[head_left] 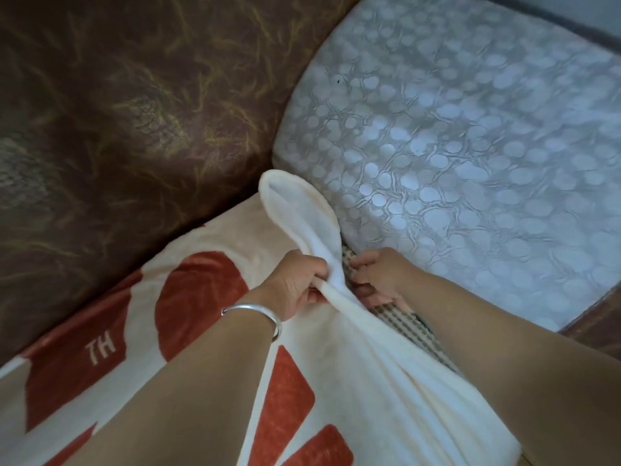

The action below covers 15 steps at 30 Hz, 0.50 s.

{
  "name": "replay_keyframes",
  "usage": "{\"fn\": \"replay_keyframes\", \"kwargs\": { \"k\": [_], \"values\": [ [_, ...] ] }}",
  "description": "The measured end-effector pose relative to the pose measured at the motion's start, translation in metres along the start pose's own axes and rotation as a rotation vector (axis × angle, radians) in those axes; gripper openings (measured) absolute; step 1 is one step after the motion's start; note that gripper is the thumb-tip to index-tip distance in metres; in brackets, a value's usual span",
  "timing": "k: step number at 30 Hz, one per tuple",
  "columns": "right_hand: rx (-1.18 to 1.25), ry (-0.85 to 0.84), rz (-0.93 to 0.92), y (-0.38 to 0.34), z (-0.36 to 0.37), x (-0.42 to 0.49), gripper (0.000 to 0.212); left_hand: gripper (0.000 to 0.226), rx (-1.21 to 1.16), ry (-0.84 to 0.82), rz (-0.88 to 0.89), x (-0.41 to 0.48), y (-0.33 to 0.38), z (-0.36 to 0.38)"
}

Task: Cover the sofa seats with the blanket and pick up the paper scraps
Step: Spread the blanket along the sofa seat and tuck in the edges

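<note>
A cream fleece blanket with rust-red shapes and white letters lies spread over the sofa seat at the lower left. Its right edge is gathered into a raised white fold. My left hand, with a silver bangle on the wrist, grips that fold from the left. My right hand lies just right of the fold with curled fingers, down at the seam where a strip of checked seat fabric shows; whether it holds anything is not plain. No paper scraps are in view.
The brown patterned sofa back fills the upper left. A pale grey embossed armrest cushion rises at the right, with a dark wooden edge below it at the far right.
</note>
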State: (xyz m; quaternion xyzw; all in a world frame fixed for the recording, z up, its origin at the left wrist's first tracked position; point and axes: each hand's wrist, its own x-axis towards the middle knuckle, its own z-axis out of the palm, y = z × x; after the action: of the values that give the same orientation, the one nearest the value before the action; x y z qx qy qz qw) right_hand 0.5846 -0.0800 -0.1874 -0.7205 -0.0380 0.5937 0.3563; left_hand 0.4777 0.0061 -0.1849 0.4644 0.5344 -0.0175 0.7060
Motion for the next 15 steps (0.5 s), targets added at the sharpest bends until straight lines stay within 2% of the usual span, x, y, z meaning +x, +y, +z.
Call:
{"fn": "replay_keyframes", "kwargs": {
  "k": [3,5,8,12,15],
  "values": [
    [0.031,-0.003,0.004,0.0,0.01,0.009,0.015,0.033,0.041,0.037,0.018,0.0,-0.001,0.003],
    [-0.035,0.02,-0.042,0.001,0.013,0.015,0.017,0.041,0.079,0.048,0.041,0.0,-0.001,0.005],
    [-0.129,0.047,-0.179,0.001,0.017,0.019,0.019,0.025,0.128,0.106,0.1,-0.001,0.0,0.004],
    [0.099,-0.008,-0.162,0.004,0.018,0.03,0.016,0.017,0.085,0.139,0.185,-0.002,0.003,0.0],
    [0.277,-0.227,-0.117,0.007,0.016,0.033,0.039,0.015,0.056,0.168,0.202,-0.001,0.008,-0.004]
  ]
}}
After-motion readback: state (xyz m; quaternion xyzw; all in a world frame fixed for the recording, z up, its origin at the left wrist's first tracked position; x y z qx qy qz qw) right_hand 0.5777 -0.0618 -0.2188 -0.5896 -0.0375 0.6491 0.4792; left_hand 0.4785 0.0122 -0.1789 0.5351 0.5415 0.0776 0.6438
